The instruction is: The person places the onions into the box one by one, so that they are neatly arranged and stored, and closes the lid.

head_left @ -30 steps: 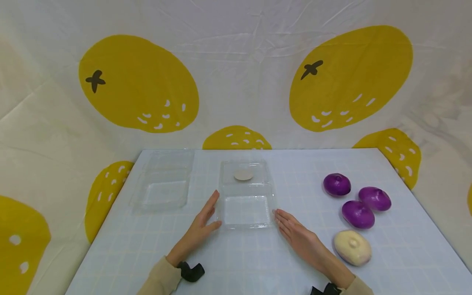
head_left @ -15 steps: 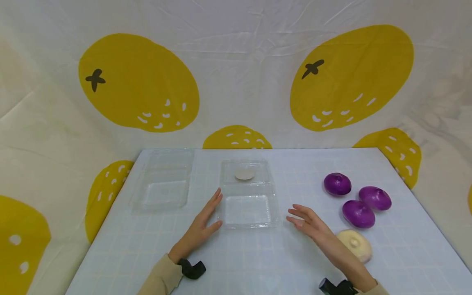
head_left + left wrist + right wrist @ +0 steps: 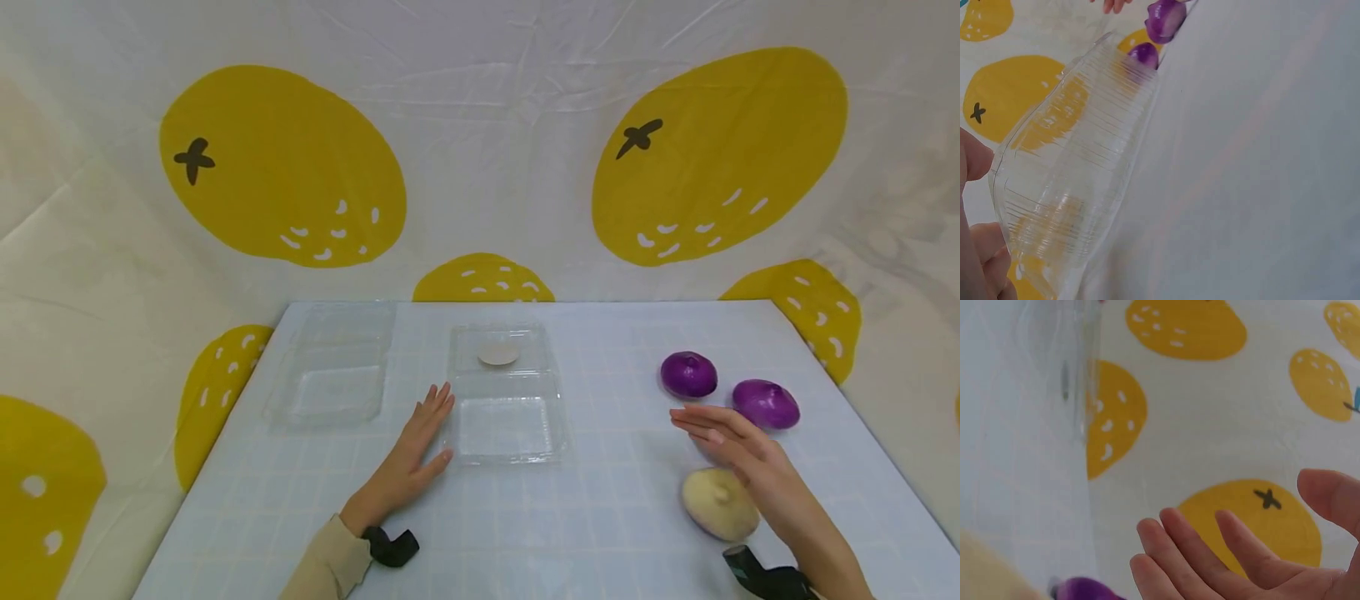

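Observation:
A clear plastic clamshell box (image 3: 506,457) lies unfolded at the middle of the table, a pale round disc (image 3: 498,354) on its far half. My left hand (image 3: 412,454), fingers extended, rests along the box's left side; the left wrist view has its fingertips at the clear plastic wall (image 3: 1072,156). On the right, my right hand (image 3: 757,467) hovers over the onions with straight fingers, holding nothing. Two purple onions (image 3: 688,374) (image 3: 766,404) show beyond it, and a third is hidden behind the hand. A cream-coloured, onion-shaped vegetable (image 3: 716,502) sits partly under the hand in this view.
Another clear clamshell box (image 3: 330,396) lies unfolded at the table's back left. The table (image 3: 495,542) has a pale checked cover, and a white cloth with yellow fruit prints (image 3: 495,167) hangs behind it.
My right hand has left the middle box's right side and moved right to the onions, covering one purple onion. My left hand has stayed by the box, its fingers slightly more spread.

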Available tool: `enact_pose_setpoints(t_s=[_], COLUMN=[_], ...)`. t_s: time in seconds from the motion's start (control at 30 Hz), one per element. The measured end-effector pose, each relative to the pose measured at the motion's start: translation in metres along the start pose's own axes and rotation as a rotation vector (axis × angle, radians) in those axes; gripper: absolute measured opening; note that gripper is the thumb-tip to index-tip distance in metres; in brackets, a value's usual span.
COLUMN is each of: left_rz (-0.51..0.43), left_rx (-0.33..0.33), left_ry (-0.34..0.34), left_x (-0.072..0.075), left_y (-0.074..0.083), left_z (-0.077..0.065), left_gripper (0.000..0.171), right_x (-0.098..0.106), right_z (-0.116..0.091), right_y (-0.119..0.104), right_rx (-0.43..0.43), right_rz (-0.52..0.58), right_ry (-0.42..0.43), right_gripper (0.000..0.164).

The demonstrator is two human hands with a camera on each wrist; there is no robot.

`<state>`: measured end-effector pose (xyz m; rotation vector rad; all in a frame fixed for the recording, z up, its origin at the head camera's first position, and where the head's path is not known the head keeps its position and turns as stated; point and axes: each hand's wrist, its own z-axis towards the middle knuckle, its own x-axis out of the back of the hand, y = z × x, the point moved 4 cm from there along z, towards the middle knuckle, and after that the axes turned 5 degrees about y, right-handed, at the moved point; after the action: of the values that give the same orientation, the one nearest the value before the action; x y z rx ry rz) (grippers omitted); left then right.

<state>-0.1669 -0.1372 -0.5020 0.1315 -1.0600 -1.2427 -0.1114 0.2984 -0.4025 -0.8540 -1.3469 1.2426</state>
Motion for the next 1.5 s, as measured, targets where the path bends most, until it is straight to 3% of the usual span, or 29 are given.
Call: enact_pose_setpoints(t_s=[0.3, 0.47, 0.63, 0.9, 1.1, 1.5], left_rz=[0.046, 0.053, 0.061, 0.013, -0.015, -0.039], left_rx=[0.049, 0.081, 0.077, 0.074, 0.098, 0.097], left_ry=[-0.032, -0.049, -0.043, -0.029, -0.034, -0.022], left_x=[0.001, 0.001, 0.001, 0.0, -0.001, -0.002], left_y=[0.001, 0.0, 0.0, 0.0, 0.001, 0.0], left_z=[-0.001, -0.002, -0.001, 0.0, 0.001, 0.001], left_gripper=[0.071, 0.075, 0.075, 0.073, 0.074, 0.072], right_x=[0.047, 0.056, 0.054, 0.048, 0.045, 0.039], right_z=[-0.023, -0.034, -0.043, -0.049, -0.052, -0.047], right_y=[0.028, 0.052, 0.068, 0.083, 0.088, 0.086], right_rx=[-0.127, -0.138, -0.152, -0.241, -0.164, -0.094], right_rz=[-0.176, -0.115, -0.004, -0.043, -0.064, -0.138], right_ry=[0.073, 0.022, -0.073, -0.118, -0.177, -0.139], right_gripper=[0.041, 0.042, 0.049, 0.067, 0.073, 0.074])
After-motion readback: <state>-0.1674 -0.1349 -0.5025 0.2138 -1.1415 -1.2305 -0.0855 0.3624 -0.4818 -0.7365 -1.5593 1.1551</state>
